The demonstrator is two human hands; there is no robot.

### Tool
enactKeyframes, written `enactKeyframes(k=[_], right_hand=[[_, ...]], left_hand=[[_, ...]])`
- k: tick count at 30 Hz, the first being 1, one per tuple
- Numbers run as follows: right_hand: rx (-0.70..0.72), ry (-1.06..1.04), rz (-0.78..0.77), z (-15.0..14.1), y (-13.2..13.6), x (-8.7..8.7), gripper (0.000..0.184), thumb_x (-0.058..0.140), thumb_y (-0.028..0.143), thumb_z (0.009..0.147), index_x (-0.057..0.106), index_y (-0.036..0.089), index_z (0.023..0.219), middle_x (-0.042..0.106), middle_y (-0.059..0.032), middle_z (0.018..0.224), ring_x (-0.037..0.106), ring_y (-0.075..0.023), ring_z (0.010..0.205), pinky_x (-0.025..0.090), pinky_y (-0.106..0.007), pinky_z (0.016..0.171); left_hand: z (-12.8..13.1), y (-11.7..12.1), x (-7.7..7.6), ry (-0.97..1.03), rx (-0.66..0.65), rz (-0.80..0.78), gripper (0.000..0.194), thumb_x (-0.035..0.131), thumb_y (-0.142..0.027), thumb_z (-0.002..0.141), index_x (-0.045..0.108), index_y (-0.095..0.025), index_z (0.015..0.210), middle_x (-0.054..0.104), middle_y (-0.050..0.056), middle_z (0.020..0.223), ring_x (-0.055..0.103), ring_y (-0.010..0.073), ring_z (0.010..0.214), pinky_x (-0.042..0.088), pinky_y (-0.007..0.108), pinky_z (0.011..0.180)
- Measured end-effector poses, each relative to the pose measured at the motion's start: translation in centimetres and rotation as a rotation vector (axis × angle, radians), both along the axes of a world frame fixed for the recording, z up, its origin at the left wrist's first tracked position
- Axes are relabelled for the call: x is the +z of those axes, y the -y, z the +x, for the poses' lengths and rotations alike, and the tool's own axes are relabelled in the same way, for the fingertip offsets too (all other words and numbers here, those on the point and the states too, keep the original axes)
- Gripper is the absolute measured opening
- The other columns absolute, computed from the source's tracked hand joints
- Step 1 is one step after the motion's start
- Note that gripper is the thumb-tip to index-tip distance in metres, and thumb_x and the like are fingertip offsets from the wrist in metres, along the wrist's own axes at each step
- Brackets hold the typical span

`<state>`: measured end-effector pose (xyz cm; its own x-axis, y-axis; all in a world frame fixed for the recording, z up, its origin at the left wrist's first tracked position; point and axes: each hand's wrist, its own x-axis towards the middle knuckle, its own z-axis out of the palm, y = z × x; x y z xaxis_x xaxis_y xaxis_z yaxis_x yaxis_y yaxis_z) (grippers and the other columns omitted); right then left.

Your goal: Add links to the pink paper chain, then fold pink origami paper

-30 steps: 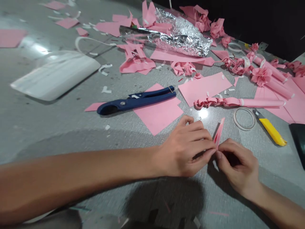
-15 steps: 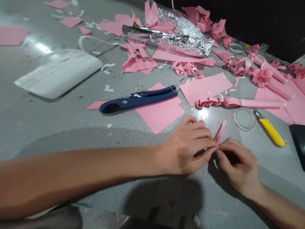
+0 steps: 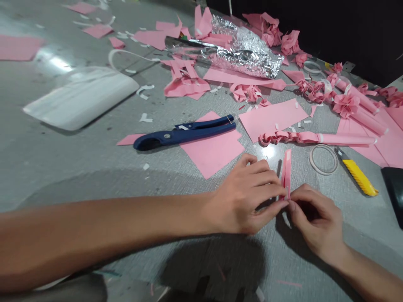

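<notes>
A narrow folded strip of pink paper (image 3: 286,170) stands up between my fingertips, its lower end pinched and partly hidden. My left hand (image 3: 252,195) grips it from the left with thumb and fingers. From the right, the thumb and forefinger of my right hand (image 3: 316,220) close on the same lower end. Just beyond my hands lies a rolled pink paper stick (image 3: 346,139) with a curled, ruffled end. A ring of thin white tape (image 3: 323,159) and a yellow box cutter (image 3: 359,176) rest to the right.
Dark blue-handled scissors (image 3: 185,133) lie over a pink sheet (image 3: 210,157). A curled white sheet (image 3: 82,98) is at the left. Crumpled foil (image 3: 248,50), pink paper flowers (image 3: 346,104) and scraps cover the far side. A black object (image 3: 393,193) sits at the right edge.
The pink strip has swung from leaning right to nearly upright, showing more of its face. Both hands keep their pinch in almost the same place. The view has shifted slightly.
</notes>
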<state>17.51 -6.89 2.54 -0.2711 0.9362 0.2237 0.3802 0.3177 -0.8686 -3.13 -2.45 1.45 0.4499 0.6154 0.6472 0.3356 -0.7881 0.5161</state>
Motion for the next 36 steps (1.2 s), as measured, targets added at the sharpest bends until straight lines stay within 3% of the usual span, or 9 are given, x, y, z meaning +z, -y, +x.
enactKeyframes(k=[4, 8, 13, 17, 21, 24, 26, 31, 36], right_hand=[[-0.01, 0.014, -0.013, 0.0, 0.1, 0.1, 0.015, 0.065, 0.011, 0.099, 0.07, 0.023, 0.09, 0.067, 0.0035, 0.076, 0.058, -0.0108, 0.066, 0.044, -0.024, 0.06], [-0.041, -0.028, -0.061, 0.2, 0.1, 0.2, 0.015, 0.066, 0.014, 0.098, 0.072, 0.023, 0.088, 0.066, 0.0031, 0.073, 0.058, -0.0114, 0.063, 0.044, -0.024, 0.057], [-0.148, -0.109, -0.151, 0.4, -0.2, 0.1, 0.016, 0.067, 0.019, 0.096, 0.073, 0.022, 0.082, 0.061, 0.0028, 0.069, 0.052, -0.0113, 0.055, 0.041, -0.023, 0.048], [-0.187, -0.157, -0.174, 0.4, -0.2, -0.1, 0.016, 0.068, 0.023, 0.095, 0.074, 0.022, 0.08, 0.059, 0.0029, 0.068, 0.049, -0.0104, 0.052, 0.039, -0.022, 0.045], [-0.199, -0.19, -0.202, 0.5, -0.1, -0.5, 0.016, 0.069, 0.024, 0.096, 0.076, 0.022, 0.082, 0.059, 0.0025, 0.068, 0.049, -0.0105, 0.052, 0.039, -0.022, 0.045], [-0.194, -0.197, -0.203, 0.6, -0.1, -0.6, 0.017, 0.069, 0.025, 0.097, 0.076, 0.021, 0.082, 0.061, 0.0018, 0.068, 0.05, -0.0109, 0.053, 0.039, -0.022, 0.045], [-0.183, -0.194, -0.194, 0.6, -0.1, -0.6, 0.018, 0.069, 0.025, 0.097, 0.076, 0.021, 0.081, 0.061, 0.0016, 0.068, 0.051, -0.0113, 0.053, 0.04, -0.022, 0.046], [-0.103, -0.156, -0.145, 0.6, -0.3, -0.4, 0.016, 0.068, 0.024, 0.097, 0.077, 0.022, 0.084, 0.065, 0.0002, 0.069, 0.055, -0.0134, 0.057, 0.043, -0.024, 0.05], [-0.031, -0.125, -0.14, 0.7, -0.4, 0.1, 0.018, 0.067, 0.023, 0.099, 0.077, 0.023, 0.084, 0.066, 0.0002, 0.07, 0.057, -0.014, 0.058, 0.043, -0.025, 0.052]], left_hand=[[0.0, -0.1, 0.2, -0.032, 0.008, -0.008, 0.011, 0.065, -0.014, 0.095, 0.07, -0.021, 0.088, 0.079, -0.001, 0.08, 0.063, 0.0168, 0.073, 0.037, 0.04, 0.079], [-0.5, -0.6, 0.7, 0.113, -0.014, -0.086, 0.011, 0.066, -0.011, 0.09, 0.066, -0.022, 0.086, 0.074, -0.001, 0.078, 0.063, 0.0167, 0.072, 0.042, 0.036, 0.075], [-1.6, -2.4, 0.2, 0.548, 0.12, -0.458, 0.007, 0.065, -0.021, 0.098, 0.064, -0.023, 0.091, 0.067, 0.001, 0.082, 0.061, 0.0162, 0.075, 0.048, 0.032, 0.071], [-1.7, -4.0, -0.4, 0.793, 0.223, -0.758, 0.028, 0.06, -0.035, 0.104, 0.054, -0.023, 0.079, 0.056, -0.005, 0.056, 0.046, 0.0121, 0.049, 0.037, 0.026, 0.051], [-1.6, -4.4, -0.4, 0.816, 0.281, -0.873, 0.044, 0.055, -0.037, 0.105, 0.048, -0.022, 0.065, 0.045, -0.006, 0.044, 0.033, 0.0098, 0.041, 0.029, 0.025, 0.045], [-1.6, -3.9, -0.3, 0.832, 0.232, -0.832, 0.005, 0.064, -0.025, 0.096, 0.068, -0.022, 0.097, 0.06, -0.004, 0.067, 0.048, 0.0103, 0.051, 0.038, 0.024, 0.05], [-1.6, -3.5, -0.3, 0.783, 0.171, -0.788, 0.021, 0.069, -0.022, 0.092, 0.069, -0.024, 0.113, 0.066, -0.001, 0.082, 0.055, 0.0117, 0.062, 0.046, 0.024, 0.057], [-1.4, -2.7, -0.2, 0.501, 0.026, -0.828, 0.026, 0.069, -0.034, 0.098, 0.073, -0.019, 0.119, 0.071, 0.005, 0.093, 0.059, 0.0144, 0.073, 0.051, 0.028, 0.065], [-1.1, -2.8, 0.0, 0.547, 0.015, -0.84, 0.021, 0.071, -0.034, 0.098, 0.071, -0.017, 0.111, 0.07, 0.005, 0.096, 0.059, 0.0136, 0.075, 0.047, 0.025, 0.062]])
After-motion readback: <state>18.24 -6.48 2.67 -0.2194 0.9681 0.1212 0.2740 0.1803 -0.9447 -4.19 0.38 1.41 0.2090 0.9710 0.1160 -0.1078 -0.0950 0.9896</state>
